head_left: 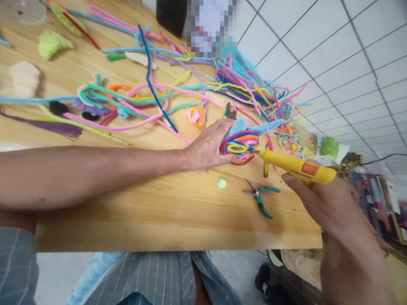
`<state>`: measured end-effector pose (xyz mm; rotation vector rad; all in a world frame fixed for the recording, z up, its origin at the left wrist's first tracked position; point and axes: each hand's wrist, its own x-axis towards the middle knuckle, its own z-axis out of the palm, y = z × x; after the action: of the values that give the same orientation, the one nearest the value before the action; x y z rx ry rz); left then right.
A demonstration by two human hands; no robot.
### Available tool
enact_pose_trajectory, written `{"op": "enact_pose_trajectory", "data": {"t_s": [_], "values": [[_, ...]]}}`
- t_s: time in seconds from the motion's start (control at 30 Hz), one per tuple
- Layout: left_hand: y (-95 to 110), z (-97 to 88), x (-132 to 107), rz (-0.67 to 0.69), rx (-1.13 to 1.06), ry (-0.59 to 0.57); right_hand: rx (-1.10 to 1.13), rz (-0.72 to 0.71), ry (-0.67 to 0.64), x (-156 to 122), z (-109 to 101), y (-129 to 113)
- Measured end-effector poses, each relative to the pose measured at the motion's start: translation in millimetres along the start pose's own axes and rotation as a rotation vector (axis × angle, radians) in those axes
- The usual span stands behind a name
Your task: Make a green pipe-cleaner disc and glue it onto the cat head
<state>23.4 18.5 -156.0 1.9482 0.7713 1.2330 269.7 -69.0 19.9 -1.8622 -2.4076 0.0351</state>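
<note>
My left hand point(211, 146) is closed around a multicoloured pipe-cleaner figure point(243, 140), striped in pink, blue, orange and yellow, with light blue fuzzy parts sticking out at the top and right. In my right hand point(330, 203) is a yellow hot glue gun point(295, 165). Its nozzle points left and meets or nearly meets the figure's right side; I cannot tell whether they touch. Below the figure, pliers with teal handles point(262, 197) lie spread on the wooden table point(159, 212). A small pale yellow-green disc point(221, 183) rests left of them.
Loose pipe cleaners point(143, 95) cover the table's far left and middle, with a dense bundle point(244, 80) at the back by the tiled wall point(318, 51). A yellow-handled cutter point(266, 163) lies behind the pliers. A purple tassel point(54, 126) is at left, books point(378, 199) at right.
</note>
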Motion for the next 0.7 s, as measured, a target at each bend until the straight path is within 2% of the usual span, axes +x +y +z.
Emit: {"op": "enact_pose_trajectory", "data": {"t_s": [0.2,0.7], "values": [[-2.0,1.2,0.0,0.009,-0.001,0.012,0.005,-0.031,0.028,1.0,0.6,-1.4],[-7.6,3.8,-0.6,0.041,-0.025,0.031,0.010,0.122,0.041,-3.5,3.0,3.2]]}}
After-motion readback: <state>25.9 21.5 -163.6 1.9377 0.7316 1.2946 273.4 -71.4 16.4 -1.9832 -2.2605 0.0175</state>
